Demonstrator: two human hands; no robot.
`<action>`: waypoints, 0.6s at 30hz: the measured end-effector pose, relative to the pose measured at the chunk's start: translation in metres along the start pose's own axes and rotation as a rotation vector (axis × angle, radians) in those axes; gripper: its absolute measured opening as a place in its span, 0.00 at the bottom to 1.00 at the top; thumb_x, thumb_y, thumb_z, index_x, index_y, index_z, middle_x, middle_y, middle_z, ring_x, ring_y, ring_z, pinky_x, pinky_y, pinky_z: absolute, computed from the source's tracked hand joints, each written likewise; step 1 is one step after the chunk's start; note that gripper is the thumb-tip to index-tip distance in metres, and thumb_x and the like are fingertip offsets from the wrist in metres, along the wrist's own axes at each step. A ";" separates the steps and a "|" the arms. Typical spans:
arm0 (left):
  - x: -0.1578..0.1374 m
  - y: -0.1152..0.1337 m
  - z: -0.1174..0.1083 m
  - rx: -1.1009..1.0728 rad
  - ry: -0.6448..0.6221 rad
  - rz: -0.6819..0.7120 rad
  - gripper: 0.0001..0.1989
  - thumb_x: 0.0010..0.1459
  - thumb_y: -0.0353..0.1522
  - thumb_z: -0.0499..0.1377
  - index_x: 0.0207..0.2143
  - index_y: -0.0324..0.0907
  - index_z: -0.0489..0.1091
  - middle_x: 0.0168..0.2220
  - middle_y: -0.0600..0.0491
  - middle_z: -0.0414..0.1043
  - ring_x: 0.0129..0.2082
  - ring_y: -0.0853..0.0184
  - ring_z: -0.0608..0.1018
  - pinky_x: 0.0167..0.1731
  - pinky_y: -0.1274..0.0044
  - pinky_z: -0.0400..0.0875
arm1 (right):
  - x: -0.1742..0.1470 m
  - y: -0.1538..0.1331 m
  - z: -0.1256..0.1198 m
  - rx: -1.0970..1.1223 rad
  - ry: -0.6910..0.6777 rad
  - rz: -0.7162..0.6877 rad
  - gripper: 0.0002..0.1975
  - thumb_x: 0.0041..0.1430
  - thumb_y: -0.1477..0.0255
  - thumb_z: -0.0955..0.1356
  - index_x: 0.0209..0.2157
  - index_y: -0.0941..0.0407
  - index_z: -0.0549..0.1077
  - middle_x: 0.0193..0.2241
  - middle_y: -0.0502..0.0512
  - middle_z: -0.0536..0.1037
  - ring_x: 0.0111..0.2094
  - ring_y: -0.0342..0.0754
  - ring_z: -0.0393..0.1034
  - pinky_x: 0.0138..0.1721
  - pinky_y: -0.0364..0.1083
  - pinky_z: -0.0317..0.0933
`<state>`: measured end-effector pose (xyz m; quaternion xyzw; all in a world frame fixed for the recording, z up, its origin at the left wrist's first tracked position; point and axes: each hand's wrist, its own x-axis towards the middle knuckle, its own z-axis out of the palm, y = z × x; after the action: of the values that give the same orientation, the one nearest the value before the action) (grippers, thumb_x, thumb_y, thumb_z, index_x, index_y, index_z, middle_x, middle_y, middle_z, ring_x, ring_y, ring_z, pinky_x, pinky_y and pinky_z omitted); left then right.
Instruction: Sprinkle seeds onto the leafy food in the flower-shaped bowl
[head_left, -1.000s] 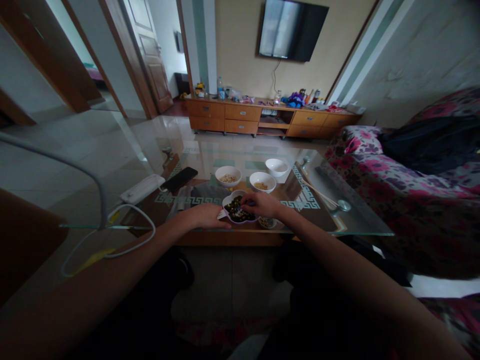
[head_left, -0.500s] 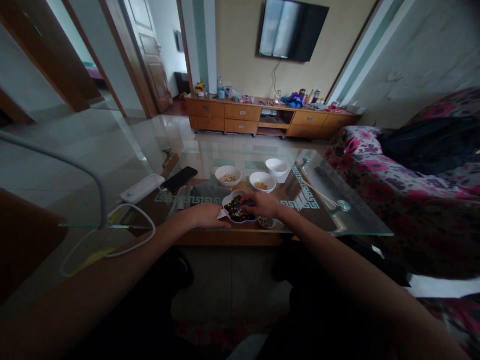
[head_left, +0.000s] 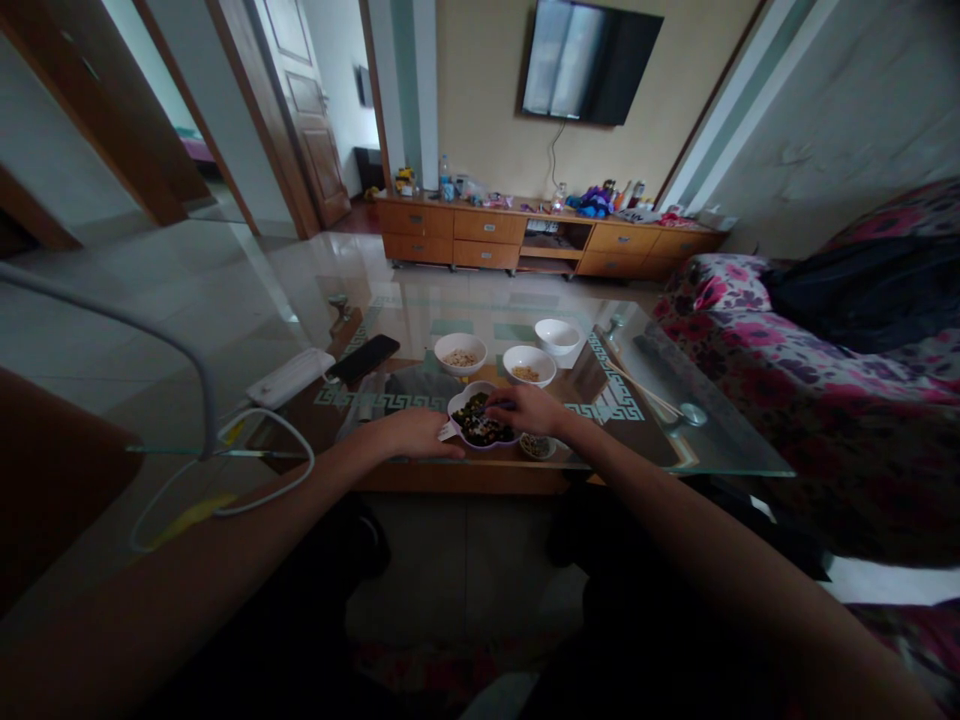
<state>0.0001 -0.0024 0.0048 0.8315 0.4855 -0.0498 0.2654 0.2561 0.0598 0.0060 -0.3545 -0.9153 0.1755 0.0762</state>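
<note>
A pale, scallop-edged dish [head_left: 452, 408] with a short white handle holds a mix of dark, yellowish and white bits near the table's front edge. My left hand [head_left: 416, 434] is at its left, with thumb and fingers around the handle. Over the dish, my right hand [head_left: 528, 411] reaches in from the right, fingertips pinched together down at the mix. Whatever lies between those fingertips is too small to make out. Just below my right wrist is a small bowl [head_left: 538, 447] of mixed small pieces, partly covered by that hand.
Beyond the dish stand three white bowls: one [head_left: 460, 368] with pale pieces, one [head_left: 529, 379] with yellowish pieces, and another [head_left: 556, 337] farther back. A black phone [head_left: 365, 358], a white power strip [head_left: 291, 377] with a cable, and chopsticks [head_left: 645, 392] lie on the glass table [head_left: 720, 450].
The whole view has shifted slightly. My right fingertips are still in the dish, with at most a small movement; my left hand keeps its place at the handle.
</note>
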 end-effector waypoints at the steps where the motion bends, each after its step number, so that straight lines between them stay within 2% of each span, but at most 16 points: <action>1: 0.000 0.001 0.000 -0.001 -0.003 -0.007 0.24 0.62 0.51 0.59 0.50 0.44 0.76 0.43 0.47 0.80 0.40 0.58 0.80 0.44 0.73 0.72 | 0.000 -0.001 -0.001 -0.007 0.004 -0.001 0.14 0.68 0.65 0.68 0.47 0.55 0.82 0.38 0.58 0.85 0.34 0.50 0.76 0.34 0.47 0.62; 6: -0.002 0.006 -0.003 0.013 -0.006 -0.027 0.23 0.62 0.49 0.60 0.51 0.44 0.76 0.46 0.47 0.79 0.43 0.57 0.80 0.46 0.72 0.71 | 0.000 -0.002 -0.001 -0.048 0.050 -0.006 0.13 0.67 0.64 0.68 0.45 0.55 0.83 0.36 0.57 0.85 0.33 0.50 0.76 0.33 0.46 0.61; 13: -0.006 0.015 -0.009 -0.030 -0.074 -0.110 0.23 0.63 0.50 0.57 0.47 0.42 0.75 0.37 0.48 0.80 0.29 0.61 0.79 0.31 0.74 0.69 | 0.000 -0.002 -0.001 -0.027 0.155 -0.035 0.12 0.64 0.67 0.70 0.45 0.55 0.83 0.36 0.55 0.85 0.33 0.49 0.77 0.34 0.46 0.61; 18: -0.005 0.014 -0.007 -0.041 -0.063 -0.085 0.23 0.62 0.50 0.57 0.47 0.42 0.74 0.36 0.49 0.79 0.29 0.62 0.79 0.32 0.75 0.69 | 0.001 -0.004 -0.002 -0.006 0.170 -0.033 0.12 0.62 0.69 0.70 0.45 0.56 0.82 0.37 0.55 0.85 0.34 0.48 0.76 0.35 0.45 0.61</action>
<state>0.0075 -0.0078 0.0182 0.8024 0.5128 -0.0772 0.2954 0.2540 0.0585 0.0097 -0.3531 -0.9118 0.1409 0.1553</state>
